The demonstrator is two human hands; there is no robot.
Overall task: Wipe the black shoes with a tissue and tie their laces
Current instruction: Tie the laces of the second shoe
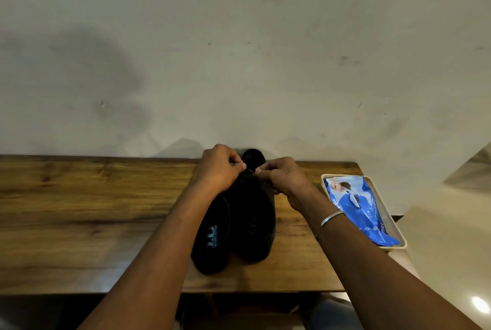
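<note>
Right now two black shoes (236, 226) sit side by side on the wooden table (79, 210), toes toward the wall; the left hand (219, 167) and right hand (283, 178) each pinch a lace (251, 170) above the right-side shoe, beside a tray (398, 228) holding a blue tissue pack (358, 207)

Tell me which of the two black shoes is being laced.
The right-hand shoe: both hands pinch its lace. The left shoe, showing its printed insole, lies untouched.
</note>
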